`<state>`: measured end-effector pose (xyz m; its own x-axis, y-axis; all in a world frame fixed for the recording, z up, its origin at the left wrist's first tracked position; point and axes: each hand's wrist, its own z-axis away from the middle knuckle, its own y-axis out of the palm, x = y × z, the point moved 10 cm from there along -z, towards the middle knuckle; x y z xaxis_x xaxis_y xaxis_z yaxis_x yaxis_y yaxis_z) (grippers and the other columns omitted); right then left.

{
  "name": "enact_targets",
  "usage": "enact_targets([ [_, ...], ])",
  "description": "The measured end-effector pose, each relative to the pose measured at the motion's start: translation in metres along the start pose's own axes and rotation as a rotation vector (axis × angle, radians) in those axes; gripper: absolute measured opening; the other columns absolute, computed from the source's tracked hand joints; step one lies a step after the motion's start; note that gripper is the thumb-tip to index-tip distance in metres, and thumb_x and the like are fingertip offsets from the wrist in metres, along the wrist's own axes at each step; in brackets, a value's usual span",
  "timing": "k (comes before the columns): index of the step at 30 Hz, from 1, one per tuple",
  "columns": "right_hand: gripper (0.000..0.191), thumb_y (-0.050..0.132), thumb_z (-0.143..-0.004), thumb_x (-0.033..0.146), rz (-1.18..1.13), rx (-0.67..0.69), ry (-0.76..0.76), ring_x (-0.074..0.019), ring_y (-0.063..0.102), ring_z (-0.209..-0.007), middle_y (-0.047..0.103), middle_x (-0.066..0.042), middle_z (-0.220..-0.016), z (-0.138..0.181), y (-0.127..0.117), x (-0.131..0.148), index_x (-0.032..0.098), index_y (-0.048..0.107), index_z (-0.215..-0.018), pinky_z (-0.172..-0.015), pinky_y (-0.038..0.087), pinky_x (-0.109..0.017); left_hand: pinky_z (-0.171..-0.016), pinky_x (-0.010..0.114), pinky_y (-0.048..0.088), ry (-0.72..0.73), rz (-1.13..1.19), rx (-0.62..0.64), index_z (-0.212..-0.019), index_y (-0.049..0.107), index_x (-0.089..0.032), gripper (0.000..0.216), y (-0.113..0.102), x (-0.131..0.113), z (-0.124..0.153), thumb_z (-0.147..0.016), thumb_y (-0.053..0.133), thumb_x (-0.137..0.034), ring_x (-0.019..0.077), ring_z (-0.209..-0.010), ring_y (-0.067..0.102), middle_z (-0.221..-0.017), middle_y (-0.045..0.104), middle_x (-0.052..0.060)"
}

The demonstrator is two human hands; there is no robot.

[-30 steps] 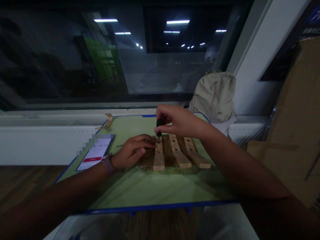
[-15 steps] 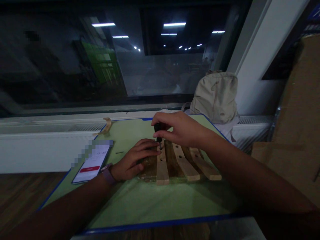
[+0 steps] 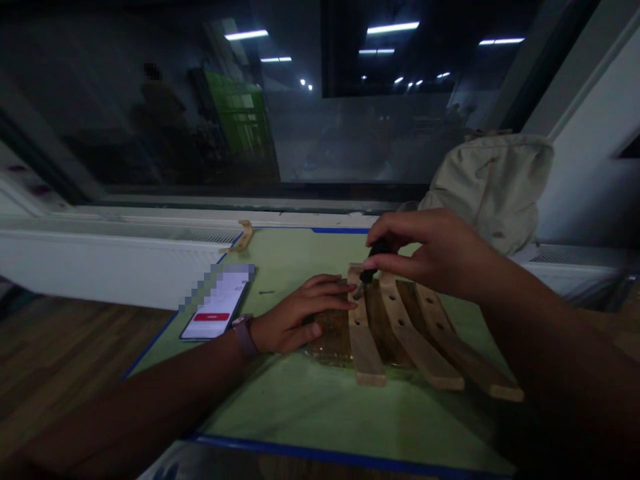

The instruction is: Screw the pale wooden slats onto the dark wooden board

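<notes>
My right hand [image 3: 420, 247] grips a screwdriver [image 3: 379, 252] by its black handle. The screwdriver leans, its metal tip low over the upper part of the leftmost pale wooden piece [image 3: 367, 357], by the fingers of my left hand [image 3: 295, 317]. That hand lies flat with fingers stretched, fingertips touching the same piece. Whether the tip sits in a hole or on a screw, I cannot tell. A second wooden piece [image 3: 425, 353] and a third wooden piece [image 3: 475, 363], each with drilled holes, lie to the right. All three rest across a shiny brown slab [image 3: 333, 340].
The green board [image 3: 295, 400] has a blue edge. Left of my hand are a small screw [image 3: 267, 292] and a phone [image 3: 220, 300] with a lit screen. Another curved wooden piece [image 3: 245, 237] lies at the far left corner. A beige backpack [image 3: 495, 187] stands behind, against the window.
The view has shifted, so everything sits further right. The screwdriver has gone from almost upright to clearly tilted, its handle leaning right. My left hand stays on the leftmost wooden piece.
</notes>
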<state>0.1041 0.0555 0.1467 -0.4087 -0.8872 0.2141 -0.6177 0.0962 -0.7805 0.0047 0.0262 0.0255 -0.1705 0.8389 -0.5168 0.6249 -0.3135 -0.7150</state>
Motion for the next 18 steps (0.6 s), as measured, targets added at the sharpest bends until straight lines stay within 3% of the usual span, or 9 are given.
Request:
enact_targets([
  [4,0.020,0.060,-0.086,0.022,0.101,0.043,-0.015,-0.0229,0.067,-0.092,0.073,-0.005,-0.099,0.001,0.000,0.010,0.022,0.070,-0.104,-0.079,0.050,-0.034,-0.113,0.052,0.025,0.013,0.013,-0.012,-0.135,0.050,-0.022,0.057,0.000,0.000,0.000,-0.095,0.032,-0.058,0.0296,-0.137,0.033,-0.147,0.043,0.011],
  [7,0.027,0.054,-0.087,0.017,0.011,0.064,0.007,-0.0216,0.067,-0.097,0.072,-0.005,-0.106,0.000,0.009,0.013,0.022,0.068,-0.110,-0.084,0.050,-0.034,-0.113,0.052,0.024,0.006,0.009,-0.005,-0.136,0.049,-0.022,0.057,0.000,0.001,0.001,-0.094,0.034,-0.058,0.0304,-0.137,0.033,-0.147,0.043,0.011],
  [11,0.033,0.056,-0.086,0.018,-0.193,0.040,0.043,-0.0178,0.067,-0.085,0.072,-0.003,-0.098,-0.001,0.018,0.006,0.023,0.063,-0.118,-0.076,0.052,-0.030,-0.113,0.053,0.025,0.019,0.014,0.005,-0.137,0.048,-0.022,0.062,0.000,0.000,0.001,-0.092,0.033,-0.063,0.0313,-0.137,0.032,-0.147,0.043,0.012],
  [13,0.028,0.060,-0.084,0.022,-0.217,0.003,0.065,-0.0170,0.066,-0.078,0.071,-0.002,-0.090,-0.001,0.016,0.000,0.021,0.064,-0.112,-0.070,0.051,-0.029,-0.113,0.054,0.024,0.025,0.019,0.014,-0.137,0.048,-0.022,0.065,0.000,-0.001,0.000,-0.091,0.033,-0.065,0.0317,-0.137,0.033,-0.147,0.042,0.012],
  [16,0.017,0.069,-0.079,0.030,-0.108,-0.054,0.114,-0.0159,0.062,-0.063,0.066,-0.001,-0.072,-0.001,0.006,-0.007,0.017,0.066,-0.090,-0.058,0.046,-0.027,-0.113,0.054,0.024,0.028,0.016,0.022,-0.137,0.047,-0.021,0.068,0.000,-0.001,0.000,-0.089,0.035,-0.067,0.0319,-0.137,0.033,-0.148,0.040,0.013],
  [18,0.018,0.070,-0.078,0.031,0.015,-0.023,0.152,-0.0160,0.060,-0.059,0.064,-0.001,-0.066,-0.001,0.006,-0.008,0.016,0.065,-0.086,-0.056,0.043,-0.027,-0.114,0.053,0.024,0.030,0.009,0.019,-0.137,0.047,-0.021,0.068,0.001,-0.001,0.000,-0.089,0.037,-0.067,0.0318,-0.138,0.032,-0.148,0.041,0.013],
])
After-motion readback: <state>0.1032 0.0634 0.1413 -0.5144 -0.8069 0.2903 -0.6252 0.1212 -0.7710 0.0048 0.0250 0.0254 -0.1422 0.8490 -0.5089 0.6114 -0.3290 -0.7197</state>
